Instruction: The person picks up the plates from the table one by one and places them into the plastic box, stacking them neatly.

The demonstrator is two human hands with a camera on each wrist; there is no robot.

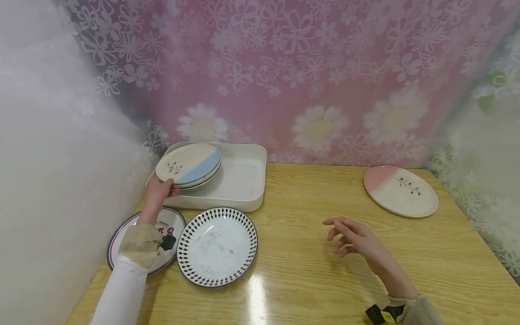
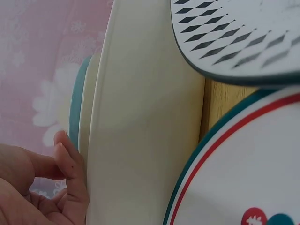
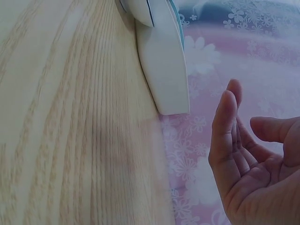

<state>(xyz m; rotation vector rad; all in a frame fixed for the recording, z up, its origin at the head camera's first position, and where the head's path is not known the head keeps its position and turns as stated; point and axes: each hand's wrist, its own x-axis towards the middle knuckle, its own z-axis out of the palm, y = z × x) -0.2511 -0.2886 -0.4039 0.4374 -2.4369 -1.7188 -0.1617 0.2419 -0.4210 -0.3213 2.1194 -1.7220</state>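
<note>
My left hand point(image 1: 159, 192) pinches the near left rim of an oval cream-and-blue plate point(image 1: 188, 163) with a sprig motif. That plate tops a small stack leaning inside a white tray point(image 1: 243, 205). From the left wrist, the plates' edges point(image 2: 75, 108) stick up past the tray wall, beside the curled fingers point(image 2: 70, 164). Over the table's right half hovers my right hand point(image 1: 357, 239), fingers loosely bent and holding nothing; the right wrist view shows the hand point(image 3: 258, 168) apart from everything. A pink-and-cream oval plate point(image 1: 402, 192) lies beyond it at the far right.
In front of the tray sits a round plate point(image 1: 217, 248) with a black diamond border. A plate with red and dark rim stripes point(image 1: 122, 243) lies at left, partly under my left forearm. A floral curtain point(image 1: 284, 90) hangs behind the wooden table point(image 1: 300, 271).
</note>
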